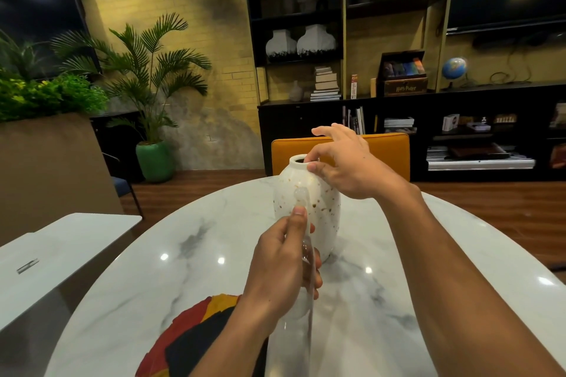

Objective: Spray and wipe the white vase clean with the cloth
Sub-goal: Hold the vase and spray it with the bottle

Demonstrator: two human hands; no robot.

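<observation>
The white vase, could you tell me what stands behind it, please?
An orange chair back; the right hand gripping the white vase covers part, and the table hides its seat.

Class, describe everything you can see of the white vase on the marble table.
The white vase is egg-shaped with a short narrow neck and an open round mouth. It looks matte like ceramic and is flecked with brown specks. It stands upright on the marble table. The right hand pinches its rim, thumb outside under the lip. The left hand holds a clear spray bottle in front of it, hiding part of its near side.
</observation>
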